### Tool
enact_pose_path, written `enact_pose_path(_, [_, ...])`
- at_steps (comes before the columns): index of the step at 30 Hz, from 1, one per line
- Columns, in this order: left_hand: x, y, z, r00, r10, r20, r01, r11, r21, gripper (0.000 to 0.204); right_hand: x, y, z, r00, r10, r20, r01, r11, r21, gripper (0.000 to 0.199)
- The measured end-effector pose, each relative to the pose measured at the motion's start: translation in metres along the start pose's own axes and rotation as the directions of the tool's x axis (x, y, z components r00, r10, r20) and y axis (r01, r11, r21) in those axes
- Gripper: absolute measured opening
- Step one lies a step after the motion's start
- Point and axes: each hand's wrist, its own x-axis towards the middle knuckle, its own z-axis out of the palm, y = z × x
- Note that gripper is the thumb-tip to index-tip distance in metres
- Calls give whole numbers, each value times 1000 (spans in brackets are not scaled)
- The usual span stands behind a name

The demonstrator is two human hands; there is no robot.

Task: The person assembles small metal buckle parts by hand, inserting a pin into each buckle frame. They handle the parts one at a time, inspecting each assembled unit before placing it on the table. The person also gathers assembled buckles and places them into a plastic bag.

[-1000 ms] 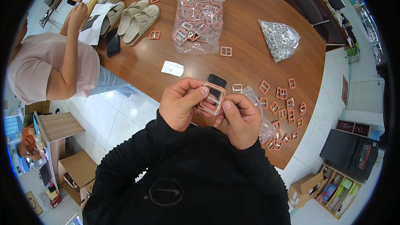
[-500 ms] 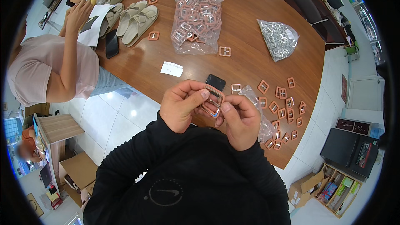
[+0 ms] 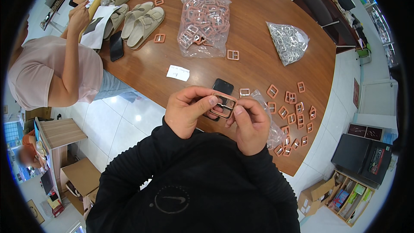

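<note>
Over the phone [image 3: 223, 86] on the table [image 3: 250, 30], my left hand [image 3: 186, 108] grips the buckle [image 3: 224, 105] by one side while my right hand [image 3: 251, 125] pinches its other edge, and if both holds loosen, it might drop onto the phone

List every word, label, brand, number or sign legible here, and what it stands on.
White note: handwriting, too small to read surely.
Black top: grey chest emblem, a brand mark left unnamed.
Black box at right: sideways lettering, blurred, not copied.
Open carton at right: printed marks, too small to read.
Held buckle: no lettering visible.
</note>
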Motion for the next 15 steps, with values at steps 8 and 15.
enact_pose_path(8, [-2, 4, 0, 997, -59, 49, 58, 998, 7, 23, 0, -8, 3, 988, 130, -83, -130, 991, 16, 20])
enact_pose_path(15, [-3, 8, 3, 992, -113, 63, 116, 992, -55, 24, 1, -13, 8, 990, 96, -107, -113, 980, -165, 25])
